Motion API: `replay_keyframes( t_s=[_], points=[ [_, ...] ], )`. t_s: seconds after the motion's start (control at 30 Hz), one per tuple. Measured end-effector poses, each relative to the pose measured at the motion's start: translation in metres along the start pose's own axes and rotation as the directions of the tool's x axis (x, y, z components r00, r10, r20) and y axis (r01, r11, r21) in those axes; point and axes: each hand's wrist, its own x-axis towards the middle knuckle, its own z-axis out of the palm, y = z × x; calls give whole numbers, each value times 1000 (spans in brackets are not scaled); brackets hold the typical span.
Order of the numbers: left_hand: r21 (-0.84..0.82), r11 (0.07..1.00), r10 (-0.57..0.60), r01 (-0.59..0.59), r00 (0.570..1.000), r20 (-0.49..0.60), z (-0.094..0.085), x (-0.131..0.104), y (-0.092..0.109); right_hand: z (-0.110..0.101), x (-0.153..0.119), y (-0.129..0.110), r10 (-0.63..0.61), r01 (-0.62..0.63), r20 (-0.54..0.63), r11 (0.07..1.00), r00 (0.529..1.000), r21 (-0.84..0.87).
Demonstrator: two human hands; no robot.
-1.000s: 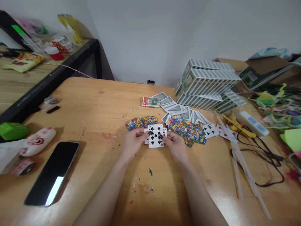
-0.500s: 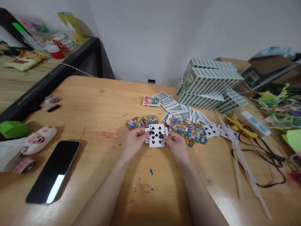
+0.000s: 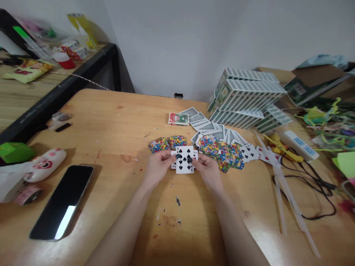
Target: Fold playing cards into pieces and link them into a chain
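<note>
Both hands hold playing cards face up in front of me. On top is a nine of spades (image 3: 184,167), with the edges of a jack showing behind it at both sides. My left hand (image 3: 159,164) pinches the cards' left side, thumb on the face. My right hand (image 3: 206,168) grips the right side the same way, its thumb on the nine. Just beyond my left hand lie two small piles of colourful-backed cards (image 3: 177,140). A larger spread of such cards (image 3: 213,146) lies beyond my right hand.
Behind are grey-backed cards (image 3: 208,127), a card box (image 3: 178,119) and stacked card boxes (image 3: 249,94). At right lie face-up cards (image 3: 249,152), clear plastic strips (image 3: 288,192), a power strip (image 3: 301,144) and a black cable (image 3: 318,218). A phone (image 3: 62,203) lies at left.
</note>
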Motion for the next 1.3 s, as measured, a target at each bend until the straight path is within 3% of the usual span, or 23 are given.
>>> replay_keyframes(
  t_s=[0.53, 0.67, 0.77, 0.93, 1.13, 1.3],
  points=[
    [-51, 998, -24, 26, 999, 26, -4, 1, 0, 1, -1, 0, 4, -4, -26, 1000, 1000, 14],
    [-242, 959, -107, 145, 981, 164, -12, 0, 5, 2, -1, -2, 27, -23, -56, 998, 998, 57],
    [-294, 930, -143, 220, 955, 261, -17, -2, 8, 1, -2, -3, 42, -34, -66, 992, 997, 120],
    [-247, 936, -163, 250, 931, 326, -17, -3, 8, 0, -3, -2, 11, -3, -70, 993, 997, 114],
    [-185, 963, -111, 197, 912, 395, -10, -6, 9, 3, -4, -1, -63, 62, -107, 998, 992, -14],
    [-138, 979, -99, 151, 939, 328, -4, -6, 7, 5, -5, 1, -86, 79, -114, 994, 990, -70]
  ],
)
